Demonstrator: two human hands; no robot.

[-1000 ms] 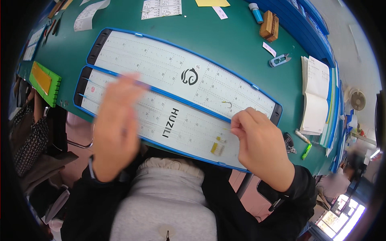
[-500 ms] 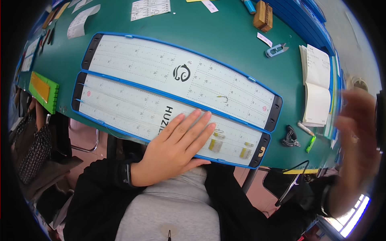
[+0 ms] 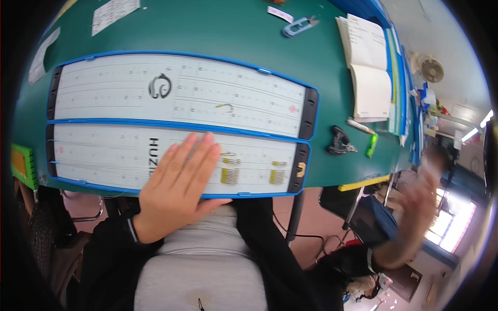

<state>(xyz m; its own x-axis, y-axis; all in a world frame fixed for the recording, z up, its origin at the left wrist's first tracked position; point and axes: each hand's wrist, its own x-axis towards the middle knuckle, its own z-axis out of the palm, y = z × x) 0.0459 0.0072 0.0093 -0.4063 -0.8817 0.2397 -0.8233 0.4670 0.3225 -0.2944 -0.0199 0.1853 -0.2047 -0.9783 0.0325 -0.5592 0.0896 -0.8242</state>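
My left hand [image 3: 179, 186] lies flat with fingers stretched out on the near half of a long blue-rimmed fishing rig case [image 3: 114, 83]. The case is spread open like a book, its white panels facing up. Just right of my fingers sits a bunch of hooks with yellowish shanks [image 3: 230, 176]; a second bunch of hooks [image 3: 277, 176] is near the right end. One single hook [image 3: 226, 107] rests on the far panel. Thin pale line runs at the left end of the near panel. My right hand [image 3: 419, 194] is raised off to the right, away from the table, its fingers smeared by motion.
Beyond the case lie blue thread snips [image 3: 300, 27] and paper slips. On the right are an open notebook [image 3: 371, 93], a black clip-like tool [image 3: 339, 141], a pen and a green cutter [image 3: 372, 145]. A green-and-yellow holder [image 3: 25, 166] stands at the left edge.
The view has swung right, so the case and table appear further left. My left hand stays flat on the case. My right hand remains raised and blurred, now appearing lower.
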